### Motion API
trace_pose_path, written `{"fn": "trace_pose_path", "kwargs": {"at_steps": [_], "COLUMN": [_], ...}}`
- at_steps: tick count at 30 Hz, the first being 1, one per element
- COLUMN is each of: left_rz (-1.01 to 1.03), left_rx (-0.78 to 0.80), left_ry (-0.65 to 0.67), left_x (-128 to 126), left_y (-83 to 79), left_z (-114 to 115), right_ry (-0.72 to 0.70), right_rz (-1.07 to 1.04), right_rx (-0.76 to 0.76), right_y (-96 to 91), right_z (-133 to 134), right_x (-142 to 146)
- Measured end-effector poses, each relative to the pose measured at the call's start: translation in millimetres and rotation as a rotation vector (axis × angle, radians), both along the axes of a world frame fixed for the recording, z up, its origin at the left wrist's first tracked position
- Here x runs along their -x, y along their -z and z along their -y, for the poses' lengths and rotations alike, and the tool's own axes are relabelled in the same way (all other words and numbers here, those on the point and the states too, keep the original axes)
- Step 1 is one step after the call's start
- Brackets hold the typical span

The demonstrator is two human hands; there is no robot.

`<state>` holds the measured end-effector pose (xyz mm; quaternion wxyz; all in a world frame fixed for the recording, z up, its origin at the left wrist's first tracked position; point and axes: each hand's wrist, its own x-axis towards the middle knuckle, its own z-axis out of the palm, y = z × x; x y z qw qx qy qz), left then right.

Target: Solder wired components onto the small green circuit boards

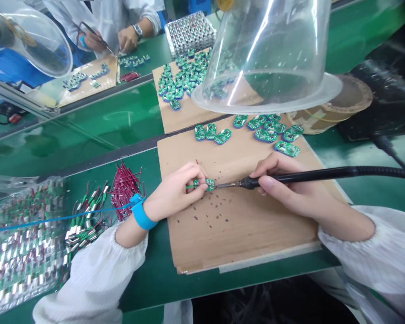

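My left hand (177, 189) is closed in a pinch on a small green circuit board (206, 183) and a thin green wire, pressed onto a brown cardboard sheet (236, 229). A blue strap (141, 213) circles that wrist. My right hand (286, 184) grips a black soldering iron (290, 177) like a pen. Its metal tip touches the right edge of the held board. Both sleeves are white.
Several loose green boards (266, 130) lie at the cardboard's far edge, more on a second sheet (180, 81) beyond. A clear plastic hood (266, 58) hangs above. Red wires (124, 186) and a tray of parts (20, 247) sit left. Another person's hands (121, 40) work across the green bench.
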<state>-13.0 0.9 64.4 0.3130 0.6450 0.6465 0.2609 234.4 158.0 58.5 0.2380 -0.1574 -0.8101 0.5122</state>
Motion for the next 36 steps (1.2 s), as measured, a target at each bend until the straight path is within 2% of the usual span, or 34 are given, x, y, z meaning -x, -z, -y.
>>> {"fn": "trace_pose_path", "kwargs": {"at_steps": [11,17,36], "left_rz": [0.035,0.034,0.022], "left_rx": [0.012,0.011,0.026], "left_ry": [0.002,-0.024,-0.036], "left_x": [-1.0,-1.1,0.9], "left_y": [-2.6,0.0,1.0], "left_z": [-2.1,-1.0,0.5], "right_ry": [-0.017,0.057,0.082], "right_rz": [-0.018,-0.027,-0.064], "right_rx": [0.028,0.057,0.079], "right_y": [1.5,-1.6,-0.7], "right_z": [1.1,1.0,-0.7], "right_x": [-1.0,-1.8,-2.2]}}
